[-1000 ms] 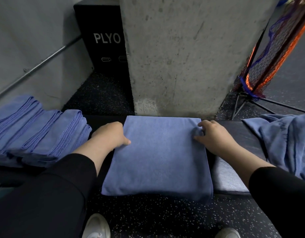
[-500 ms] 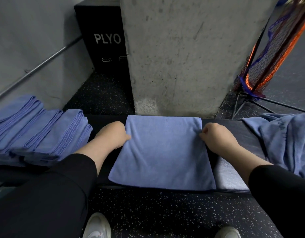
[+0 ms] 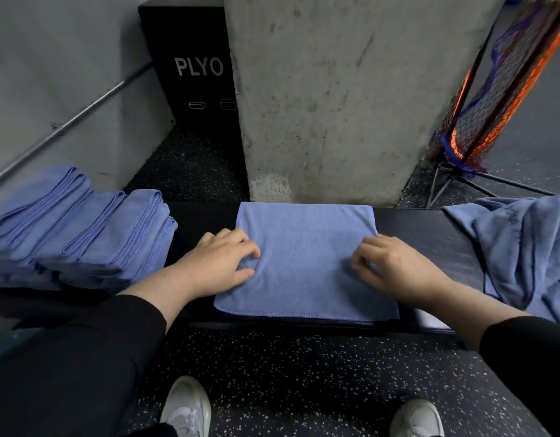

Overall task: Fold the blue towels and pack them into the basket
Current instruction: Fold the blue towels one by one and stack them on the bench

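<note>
Blue towel (image 3: 307,257) lies flat under both hands' fingers (image 3: 245,250)

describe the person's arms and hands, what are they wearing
Both arms wear long black sleeves, the left black sleeve and right black sleeve pushed up short of the wrists. The left hand and right hand are bare: no gloves, rings or watch visible.
</note>
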A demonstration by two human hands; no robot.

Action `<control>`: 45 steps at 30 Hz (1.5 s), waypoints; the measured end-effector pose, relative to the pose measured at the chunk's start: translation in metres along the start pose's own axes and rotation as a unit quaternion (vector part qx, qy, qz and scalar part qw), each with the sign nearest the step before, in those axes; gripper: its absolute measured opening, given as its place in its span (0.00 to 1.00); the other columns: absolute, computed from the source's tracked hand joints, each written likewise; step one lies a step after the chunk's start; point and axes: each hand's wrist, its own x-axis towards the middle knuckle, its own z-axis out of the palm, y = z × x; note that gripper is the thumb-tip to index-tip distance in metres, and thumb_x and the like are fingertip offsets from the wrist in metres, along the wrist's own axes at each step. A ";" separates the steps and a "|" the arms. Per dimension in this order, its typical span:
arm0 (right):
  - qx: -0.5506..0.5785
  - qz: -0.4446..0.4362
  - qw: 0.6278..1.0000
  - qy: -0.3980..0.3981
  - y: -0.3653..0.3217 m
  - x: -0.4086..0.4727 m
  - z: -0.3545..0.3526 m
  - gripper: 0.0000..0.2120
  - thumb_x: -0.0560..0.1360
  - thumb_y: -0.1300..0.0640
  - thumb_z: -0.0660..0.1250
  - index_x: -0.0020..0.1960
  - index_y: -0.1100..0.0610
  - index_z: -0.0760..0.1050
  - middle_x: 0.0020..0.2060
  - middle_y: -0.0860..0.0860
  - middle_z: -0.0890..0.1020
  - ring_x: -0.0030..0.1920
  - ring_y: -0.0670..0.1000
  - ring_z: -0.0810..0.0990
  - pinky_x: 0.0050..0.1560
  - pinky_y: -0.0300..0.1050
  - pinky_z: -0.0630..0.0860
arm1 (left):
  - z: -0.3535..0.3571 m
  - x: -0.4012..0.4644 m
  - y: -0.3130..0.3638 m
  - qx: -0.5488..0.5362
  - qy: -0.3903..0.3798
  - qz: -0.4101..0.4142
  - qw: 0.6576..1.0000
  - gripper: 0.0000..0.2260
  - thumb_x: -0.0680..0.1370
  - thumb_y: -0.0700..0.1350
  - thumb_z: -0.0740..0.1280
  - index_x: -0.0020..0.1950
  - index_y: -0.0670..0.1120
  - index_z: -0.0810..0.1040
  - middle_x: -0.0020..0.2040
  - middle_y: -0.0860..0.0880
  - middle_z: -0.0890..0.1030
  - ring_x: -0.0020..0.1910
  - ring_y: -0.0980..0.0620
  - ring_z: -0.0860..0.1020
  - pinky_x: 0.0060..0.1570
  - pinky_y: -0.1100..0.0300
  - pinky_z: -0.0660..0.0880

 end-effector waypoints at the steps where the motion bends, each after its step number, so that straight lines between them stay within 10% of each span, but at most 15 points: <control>1: 0.005 -0.015 1.000 -0.017 -0.004 -0.008 0.000 0.09 0.78 0.47 0.62 0.44 0.50 0.75 0.40 0.45 0.76 0.41 0.52 0.76 0.41 0.55 0.76 | 0.001 -0.006 0.000 0.000 -0.001 0.003 1.000 0.18 0.79 0.59 0.65 0.68 0.59 0.72 0.61 0.58 0.67 0.65 0.55 0.66 0.65 0.54 0.61; 9: 0.021 -0.023 0.998 -0.053 -0.008 -0.067 -0.006 0.12 0.78 0.39 0.64 0.52 0.46 0.74 0.60 0.44 0.76 0.58 0.50 0.78 0.56 0.52 0.77 | 0.016 -0.052 -0.003 -0.044 -0.004 0.043 0.998 0.22 0.80 0.62 0.64 0.74 0.61 0.70 0.75 0.59 0.62 0.75 0.61 0.56 0.74 0.60 0.50; 18: 0.012 0.059 0.998 0.005 -0.013 -0.054 -0.008 0.06 0.77 0.51 0.63 0.46 0.53 0.74 0.42 0.48 0.79 0.42 0.55 0.77 0.43 0.53 0.76 | 0.016 -0.054 0.014 -0.014 0.023 0.073 0.997 0.33 0.74 0.77 0.47 0.63 0.60 0.77 0.59 0.63 0.70 0.62 0.62 0.68 0.65 0.61 0.61; 27: 0.141 0.254 0.957 0.016 -0.006 -0.015 -0.015 0.07 0.76 0.58 0.68 0.51 0.51 0.71 0.37 0.50 0.83 0.40 0.55 0.80 0.44 0.51 0.75 | 0.016 -0.016 0.049 -0.070 0.054 -0.014 0.996 0.07 0.81 0.49 0.62 0.54 0.49 0.77 0.51 0.54 0.75 0.54 0.49 0.76 0.55 0.52 0.72; 37: 0.056 0.206 0.977 -0.013 -0.006 -0.004 -0.014 0.09 0.76 0.53 0.70 0.55 0.50 0.77 0.37 0.44 0.78 0.38 0.52 0.75 0.39 0.45 0.66 | 0.008 -0.005 0.027 -0.249 0.054 -0.128 0.958 0.11 0.85 0.44 0.55 0.62 0.55 0.73 0.41 0.50 0.76 0.38 0.52 0.73 0.39 0.56 0.69; 45: 0.055 0.176 0.982 -0.041 -0.002 -0.003 -0.010 0.13 0.74 0.49 0.74 0.56 0.49 0.77 0.48 0.43 0.83 0.48 0.48 0.81 0.44 0.39 0.68 | -0.002 0.004 0.033 -0.162 -0.004 -0.085 0.983 0.22 0.79 0.55 0.68 0.72 0.55 0.68 0.68 0.55 0.73 0.67 0.51 0.72 0.66 0.53 0.70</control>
